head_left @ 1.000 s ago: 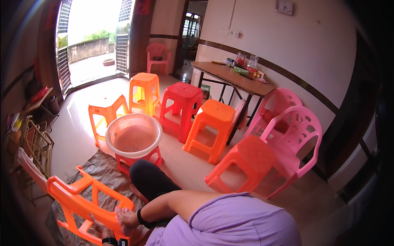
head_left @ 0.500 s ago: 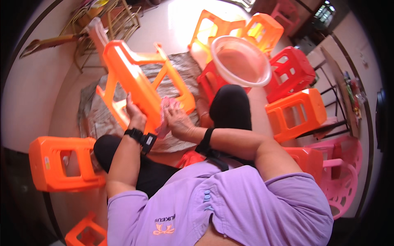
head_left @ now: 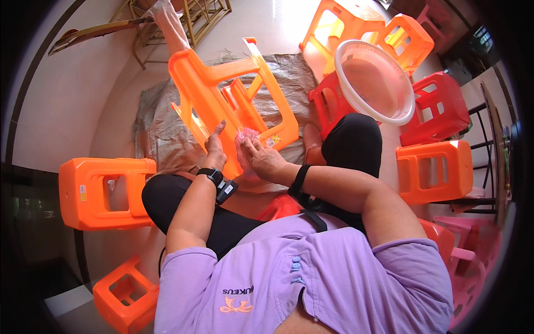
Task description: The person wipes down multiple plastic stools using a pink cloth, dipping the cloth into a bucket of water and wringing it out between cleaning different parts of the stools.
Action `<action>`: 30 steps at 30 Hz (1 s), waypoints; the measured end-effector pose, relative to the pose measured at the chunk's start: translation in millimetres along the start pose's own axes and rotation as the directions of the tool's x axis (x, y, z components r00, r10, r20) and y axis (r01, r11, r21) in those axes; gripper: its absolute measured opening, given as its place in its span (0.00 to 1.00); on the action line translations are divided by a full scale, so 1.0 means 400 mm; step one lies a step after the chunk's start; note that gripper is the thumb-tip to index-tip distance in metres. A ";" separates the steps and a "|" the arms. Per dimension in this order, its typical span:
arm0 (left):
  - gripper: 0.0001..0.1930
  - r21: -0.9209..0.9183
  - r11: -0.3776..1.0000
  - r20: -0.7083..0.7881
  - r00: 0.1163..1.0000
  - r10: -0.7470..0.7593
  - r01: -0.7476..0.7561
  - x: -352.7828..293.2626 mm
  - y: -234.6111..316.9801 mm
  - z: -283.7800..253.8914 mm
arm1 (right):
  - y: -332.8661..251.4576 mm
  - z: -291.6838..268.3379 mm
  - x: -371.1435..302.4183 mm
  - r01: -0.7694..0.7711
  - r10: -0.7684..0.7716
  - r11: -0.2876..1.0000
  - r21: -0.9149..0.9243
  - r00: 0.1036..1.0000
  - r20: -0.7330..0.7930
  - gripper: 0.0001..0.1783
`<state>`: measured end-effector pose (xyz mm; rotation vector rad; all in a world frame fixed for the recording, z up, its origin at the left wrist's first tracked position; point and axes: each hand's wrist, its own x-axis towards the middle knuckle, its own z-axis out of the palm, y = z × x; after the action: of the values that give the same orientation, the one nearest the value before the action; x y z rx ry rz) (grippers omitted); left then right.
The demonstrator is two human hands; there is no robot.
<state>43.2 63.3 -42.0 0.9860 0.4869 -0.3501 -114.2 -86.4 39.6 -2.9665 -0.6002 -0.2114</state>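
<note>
An orange plastic stool [head_left: 203,83] lies tipped on its side in front of me, its legs spread away from the seat. My left hand [head_left: 216,150] grips the stool's near end at the left, thumb pointing up along it. A crumpled pink cloth [head_left: 245,142] is bunched under my right hand [head_left: 264,158], which presses it against the stool close to the near end. The fingers of my right hand partly cover the cloth. Beneath the stool, a grey-brown woven sheet [head_left: 158,125] is spread on the floor.
At the right, a white-rimmed basin [head_left: 409,108] rests on a red stool [head_left: 328,103]. More stools surround me: an orange one [head_left: 83,195] at left, another [head_left: 119,300] behind it, and several at right. A bamboo rack [head_left: 206,25] stands at the far left.
The view has shifted, so the surroundings sit farther right. The stool has turned slightly, showing more of its inside. My right hand keeps the cloth against it; the left stays at its near end.
</note>
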 end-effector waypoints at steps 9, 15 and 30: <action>0.28 0.179 0.983 -0.241 0.967 0.082 -0.039 0.007 0.043 -0.128 | 0.194 0.076 0.005 -0.499 0.469 0.856 0.132 0.859 0.204 0.16; 0.30 0.329 0.942 -0.284 0.945 0.160 -0.061 -0.022 0.058 -0.091 | 0.422 0.075 0.109 -0.662 0.562 0.732 0.161 0.720 0.407 0.08; 0.32 0.908 0.157 0.148 0.649 0.746 -0.388 -0.118 0.101 0.072 | 0.412 -0.073 0.469 -0.213 0.434 0.828 0.519 0.829 -0.352 0.35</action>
<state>30.2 62.3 25.1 2.2792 0.1225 0.3969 118.4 -170.4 85.1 -2.3718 -0.0427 -0.6176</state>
